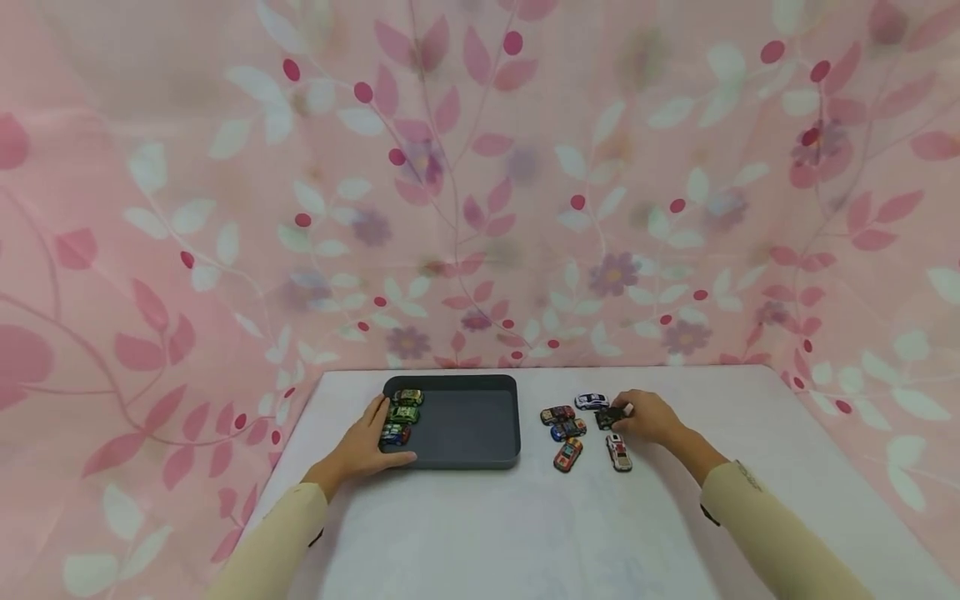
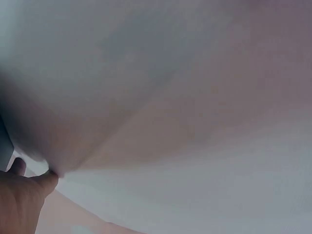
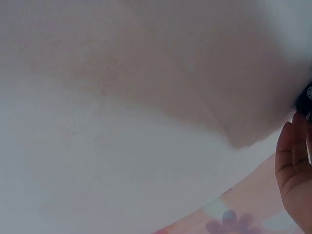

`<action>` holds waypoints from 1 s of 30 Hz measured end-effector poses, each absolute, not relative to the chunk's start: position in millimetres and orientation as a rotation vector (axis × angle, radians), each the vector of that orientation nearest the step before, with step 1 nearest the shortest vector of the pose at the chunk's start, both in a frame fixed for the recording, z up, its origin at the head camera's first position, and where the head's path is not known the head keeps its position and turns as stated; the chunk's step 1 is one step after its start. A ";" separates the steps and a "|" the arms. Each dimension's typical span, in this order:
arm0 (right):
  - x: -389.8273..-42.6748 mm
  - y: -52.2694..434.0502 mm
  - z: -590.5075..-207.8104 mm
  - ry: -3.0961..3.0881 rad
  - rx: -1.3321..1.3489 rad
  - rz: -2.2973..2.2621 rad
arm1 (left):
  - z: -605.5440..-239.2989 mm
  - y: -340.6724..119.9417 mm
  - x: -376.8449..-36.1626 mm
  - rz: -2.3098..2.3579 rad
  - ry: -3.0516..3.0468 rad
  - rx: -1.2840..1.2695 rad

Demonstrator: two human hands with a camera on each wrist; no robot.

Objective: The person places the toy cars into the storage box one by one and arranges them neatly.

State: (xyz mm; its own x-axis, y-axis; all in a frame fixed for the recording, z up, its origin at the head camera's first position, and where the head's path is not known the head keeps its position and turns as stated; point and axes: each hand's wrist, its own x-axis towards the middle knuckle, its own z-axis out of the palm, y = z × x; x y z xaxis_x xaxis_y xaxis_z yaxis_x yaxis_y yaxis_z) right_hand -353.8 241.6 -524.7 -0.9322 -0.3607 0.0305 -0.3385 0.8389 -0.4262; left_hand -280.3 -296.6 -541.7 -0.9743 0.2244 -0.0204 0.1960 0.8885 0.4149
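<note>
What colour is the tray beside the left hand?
Dark grey; the tray shows best in the head view, with the left hand resting on its edge.

We note a white desk (image 1: 525, 533) under soft, even light. Behind and on both sides we see a pink curtain (image 1: 480, 183) printed with leaves, berries and flowers.

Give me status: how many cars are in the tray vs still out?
Done: three cars sit along the tray's left edge. In hand: the right hand grips a dark car on the table; the left hand rests on the tray's left rim. Left: five more loose cars lie right of the tray, so six in all remain outside it.
</note>
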 end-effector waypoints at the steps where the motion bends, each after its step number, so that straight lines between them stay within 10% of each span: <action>1: -354.8 241.0 -524.3 2.961 -0.570 -0.681 | -541.7 -297.0 -279.9 0.637 2.987 0.330; 30: -345.5 244.6 -500.1 2.979 -0.601 -0.723 | -544.3 -295.8 -283.5 0.627 2.925 0.292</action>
